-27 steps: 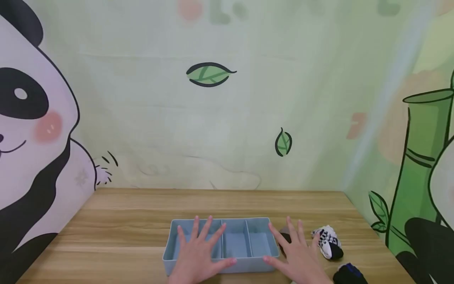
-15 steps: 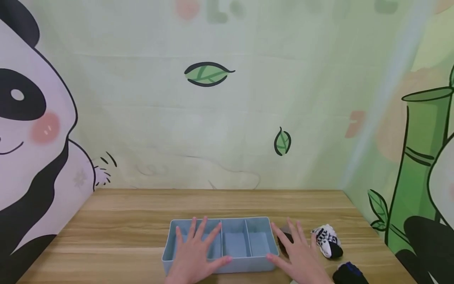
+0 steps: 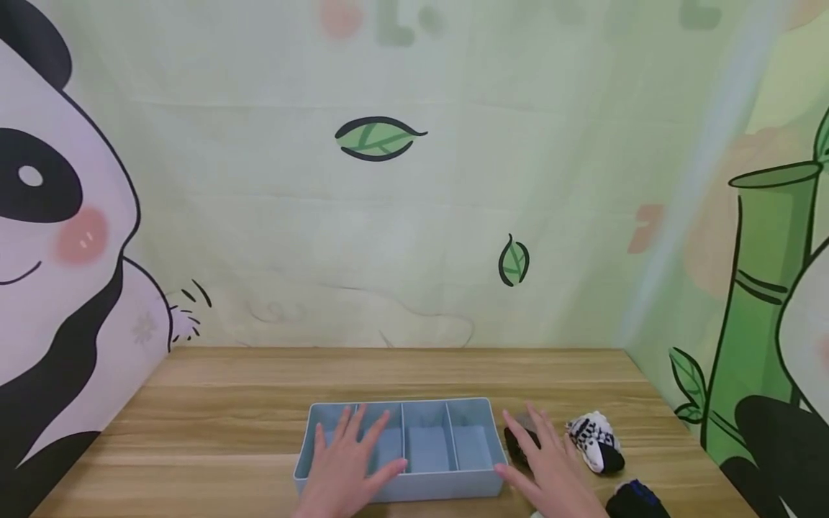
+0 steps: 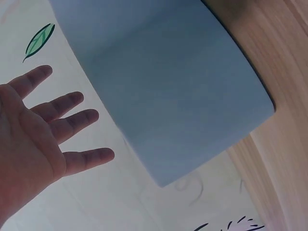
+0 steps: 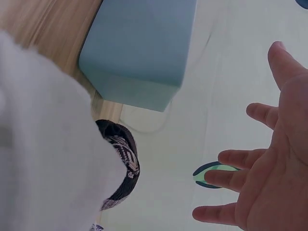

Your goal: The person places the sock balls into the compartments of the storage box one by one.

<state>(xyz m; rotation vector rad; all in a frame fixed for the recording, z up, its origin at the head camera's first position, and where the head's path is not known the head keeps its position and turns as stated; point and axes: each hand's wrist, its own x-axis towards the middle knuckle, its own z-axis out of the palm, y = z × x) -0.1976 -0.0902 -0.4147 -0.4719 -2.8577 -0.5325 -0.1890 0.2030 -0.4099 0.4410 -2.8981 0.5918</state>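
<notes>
A light blue divided box [image 3: 447, 486] with several compartments stands near the front of the wooden table. Over its left part hovers my left hand [image 3: 342, 466], palm down with fingers spread. The left wrist view shows that palm [image 4: 29, 130] holding nothing, with a gap to the side of the box [image 4: 178, 96]. My right hand [image 3: 550, 471], also spread and holding nothing, is just right of the box. It partly hides a dark grey bundled sock [image 3: 514, 444]. To its right lies a black-and-white patterned sock bundle [image 3: 594, 440].
A black sock bundle with blue [image 3: 637, 500] lies at the front right, cut by the frame edge. Blurred white fabric [image 5: 48, 144] fills the left of the right wrist view. Behind the wooden table [image 3: 194, 403] hangs a panda-print backdrop [image 3: 414, 237].
Both hands have drifted slightly apart and a little down in the head view, the left one leftward and the right one rightward. The box and socks stay in place.
</notes>
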